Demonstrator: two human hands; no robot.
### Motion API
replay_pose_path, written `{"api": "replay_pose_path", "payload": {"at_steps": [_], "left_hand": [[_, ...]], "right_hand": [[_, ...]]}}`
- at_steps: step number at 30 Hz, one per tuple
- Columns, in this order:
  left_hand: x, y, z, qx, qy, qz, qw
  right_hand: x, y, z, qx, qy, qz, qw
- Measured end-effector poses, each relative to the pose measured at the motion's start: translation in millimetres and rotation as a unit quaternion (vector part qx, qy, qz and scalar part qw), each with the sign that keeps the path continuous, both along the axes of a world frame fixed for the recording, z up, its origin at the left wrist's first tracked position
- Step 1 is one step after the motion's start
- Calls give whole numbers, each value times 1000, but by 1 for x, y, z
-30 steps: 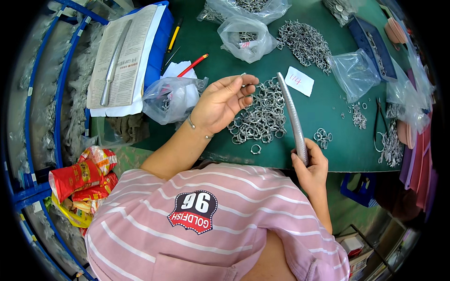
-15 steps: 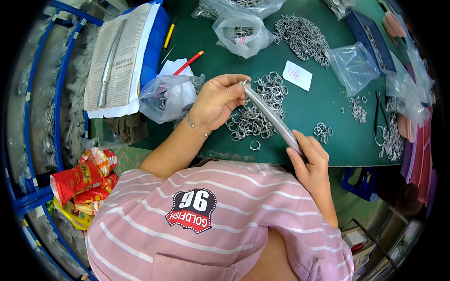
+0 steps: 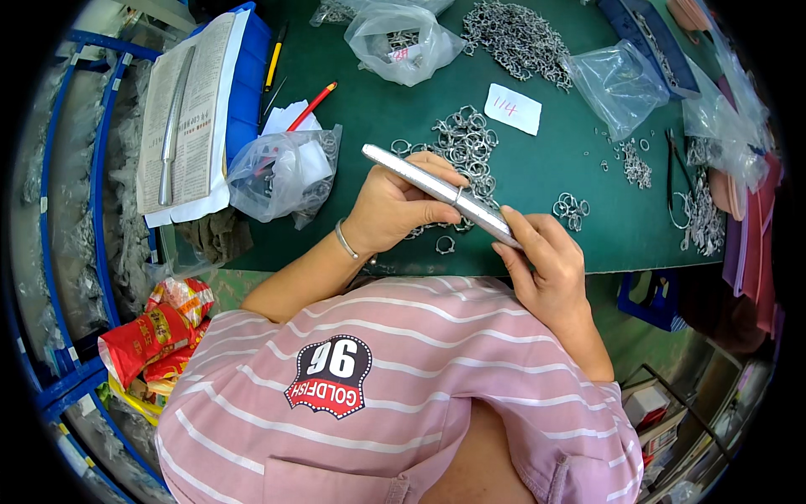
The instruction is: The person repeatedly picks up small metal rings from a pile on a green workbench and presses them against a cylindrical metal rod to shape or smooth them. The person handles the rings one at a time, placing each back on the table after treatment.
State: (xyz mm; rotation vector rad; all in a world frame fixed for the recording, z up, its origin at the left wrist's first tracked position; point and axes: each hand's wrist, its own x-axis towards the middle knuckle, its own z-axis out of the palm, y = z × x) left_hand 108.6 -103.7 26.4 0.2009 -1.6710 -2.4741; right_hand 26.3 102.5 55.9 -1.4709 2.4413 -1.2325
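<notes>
A long tapered silver metal rod (image 3: 420, 181) lies slanted across both my hands above the green table (image 3: 537, 193). My right hand (image 3: 541, 265) grips its lower, thicker end near the table's front edge. Around the middle of the rod my left hand (image 3: 395, 210) is wrapped, fingers holding a small metal ring on it. Under my hands lies a pile of silver metal rings (image 3: 466, 143). One loose ring (image 3: 445, 245) sits by the table edge.
Clear plastic bags (image 3: 281, 172) with rings, another ring heap (image 3: 516, 38), a white paper slip (image 3: 513, 108), a red pencil (image 3: 312, 105), pliers (image 3: 672, 168) and a newspaper on a blue bin (image 3: 180, 118) surround the work spot. A red snack bag (image 3: 147, 336) lies lower left.
The rod has swung from upright in my right hand to lying slanted leftward. My left hand has closed around its middle.
</notes>
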Motion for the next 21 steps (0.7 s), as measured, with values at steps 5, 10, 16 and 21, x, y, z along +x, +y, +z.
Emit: {"api": "replay_pose_path", "payload": {"at_steps": [5, 10, 16, 21], "left_hand": [[-1, -2, -2, -10, 12, -6, 1000], [-16, -25, -1, 165, 88, 151, 971], [-23, -40, 9, 254, -40, 177, 950], [-24, -33, 14, 284, -45, 162, 944]], "right_hand": [[2, 0, 0, -15, -42, -6, 999], [-2, 12, 1, 9, -169, -15, 985], [1, 24, -6, 2, -222, -65, 973], [4, 30, -15, -16, -274, -99, 956]]}}
